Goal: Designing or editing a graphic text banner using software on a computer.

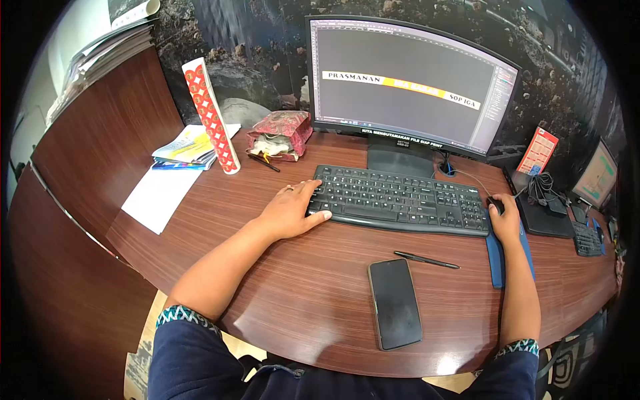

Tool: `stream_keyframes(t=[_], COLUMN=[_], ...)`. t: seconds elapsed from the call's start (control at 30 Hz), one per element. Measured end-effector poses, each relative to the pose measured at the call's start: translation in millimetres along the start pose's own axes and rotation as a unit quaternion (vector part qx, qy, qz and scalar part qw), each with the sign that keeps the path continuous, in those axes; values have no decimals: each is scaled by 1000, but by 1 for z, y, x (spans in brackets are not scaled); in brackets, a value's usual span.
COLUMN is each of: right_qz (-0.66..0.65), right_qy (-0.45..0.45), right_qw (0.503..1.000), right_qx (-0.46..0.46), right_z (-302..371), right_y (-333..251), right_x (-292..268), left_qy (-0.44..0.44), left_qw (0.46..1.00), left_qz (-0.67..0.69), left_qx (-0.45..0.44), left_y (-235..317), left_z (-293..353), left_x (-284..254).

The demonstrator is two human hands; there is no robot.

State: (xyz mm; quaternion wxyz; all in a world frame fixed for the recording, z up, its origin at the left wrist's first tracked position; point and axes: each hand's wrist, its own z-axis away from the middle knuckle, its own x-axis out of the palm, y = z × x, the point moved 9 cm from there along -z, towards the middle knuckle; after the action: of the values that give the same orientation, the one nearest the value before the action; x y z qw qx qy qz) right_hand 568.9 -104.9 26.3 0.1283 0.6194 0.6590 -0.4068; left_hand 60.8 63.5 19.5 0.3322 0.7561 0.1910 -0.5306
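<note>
My left hand (pixel 290 210) rests at the left end of a black keyboard (pixel 393 199), fingers stretched over its edge keys and the thumb apart along the front edge. To the right of the keyboard, my right hand (pixel 507 217) is closed over a black computer mouse (pixel 495 204), which is mostly hidden under the fingers. A blue mouse pad (pixel 495 261) shows beneath that wrist. Behind the keyboard stands a curved monitor (pixel 407 50), lit with a design window holding a long white and yellow banner.
Nearer me lie a dark smartphone (pixel 395 303) and a black pen (pixel 427 260). At the left are papers (pixel 160 197), a tall red-and-white patterned box (pixel 212 120) and a red bag (pixel 283 127). Rightward sit a black device (pixel 547 220) with coiled cable and a second monitor (pixel 597 175).
</note>
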Motion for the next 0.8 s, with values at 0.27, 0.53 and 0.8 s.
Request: stream_keyframes(t=[0.27, 0.53, 0.8], right_qz=[-5, 13, 11], right_qy=[-8, 3, 6], right_qw=[1000, 1000, 1000], right_qx=[21, 24, 22], right_z=[1, 1, 0], right_y=[-5, -3, -2], right_x=[0, -3, -4], left_qy=[8, 16, 22], left_qw=[1000, 1000, 1000], left_qz=[2, -3, 0], left_qx=[4, 12, 20], left_y=[1, 1, 3], left_z=[2, 1, 0], left_x=[-3, -1, -2])
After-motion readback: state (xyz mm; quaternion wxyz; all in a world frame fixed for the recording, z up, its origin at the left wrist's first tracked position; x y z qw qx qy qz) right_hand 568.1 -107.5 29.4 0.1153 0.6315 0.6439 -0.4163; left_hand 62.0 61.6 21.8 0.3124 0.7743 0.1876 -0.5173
